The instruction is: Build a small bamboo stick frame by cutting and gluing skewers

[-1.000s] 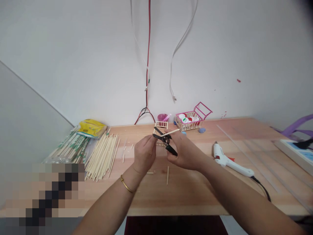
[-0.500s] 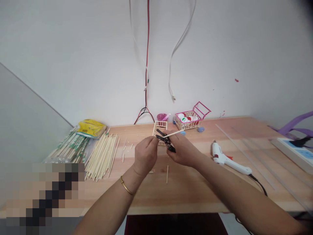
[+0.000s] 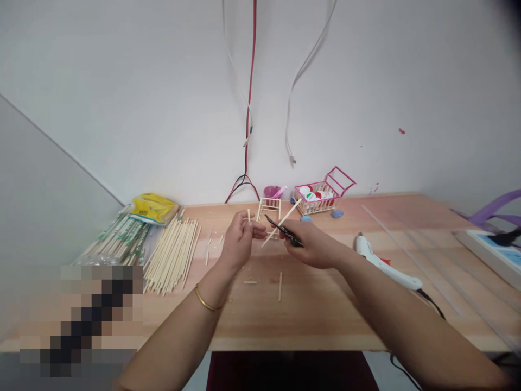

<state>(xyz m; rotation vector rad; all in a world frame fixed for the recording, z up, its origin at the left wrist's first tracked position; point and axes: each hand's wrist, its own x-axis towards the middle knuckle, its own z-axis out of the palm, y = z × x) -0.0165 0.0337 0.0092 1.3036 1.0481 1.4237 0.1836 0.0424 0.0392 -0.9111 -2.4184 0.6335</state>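
Note:
My left hand point(image 3: 238, 239) pinches a short wooden stick piece point(image 3: 248, 215) upright between thumb and fingers. My right hand point(image 3: 313, 243) is closed round black-handled cutting pliers point(image 3: 290, 235), their jaws pointing left toward my left hand. A longer wooden stick point(image 3: 292, 210) slants up to the right beside the pliers, also in my right hand. Just behind my hands stands a small frame of glued sticks point(image 3: 271, 202), its lower part partly hidden by them. Loose cut stick pieces point(image 3: 280, 287) lie on the table below.
On the left are a pile of bare sticks point(image 3: 173, 255), wrapped sticks point(image 3: 116, 236) and a yellow packet point(image 3: 153, 208). A pink-rimmed stick cart point(image 3: 319, 201) and a pink cup point(image 3: 272, 191) stand at the back. A white glue gun point(image 3: 385, 266) and a power strip point(image 3: 488, 252) lie right.
My hands have moved apart. The short stick piece now shows in my left hand, away from the pliers. The longer stick in my right hand has tilted more steeply.

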